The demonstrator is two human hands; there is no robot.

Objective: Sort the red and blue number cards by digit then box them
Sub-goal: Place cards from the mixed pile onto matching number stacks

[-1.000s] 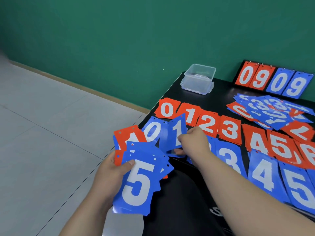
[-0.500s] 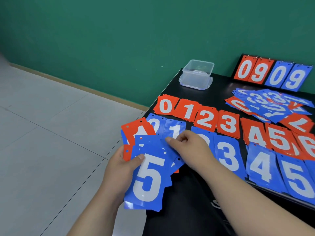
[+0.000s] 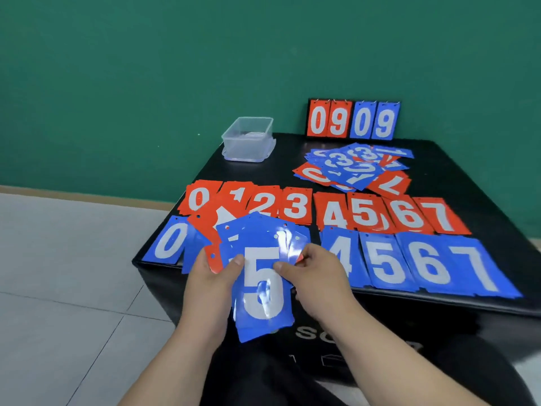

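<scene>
Both hands grip the fanned stack of cards (image 3: 257, 259): left hand (image 3: 212, 276) and right hand (image 3: 314, 276) pinch its sides, thumbs across the blue 5 card (image 3: 263, 291), upright, long axis running away from the person.

Bare indoor room, kind unclear: a plain green painted wall (image 3: 146, 83) is meeting a pale tiled floor (image 3: 58, 273) behind a black boxy table (image 3: 263, 174).

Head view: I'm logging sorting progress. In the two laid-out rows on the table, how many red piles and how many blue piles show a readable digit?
Red piles: 8 (0 to 7)
Blue piles: 5 (0, 4, 5, 6, 7; any others are hidden behind the held cards)
Total: 13
</scene>
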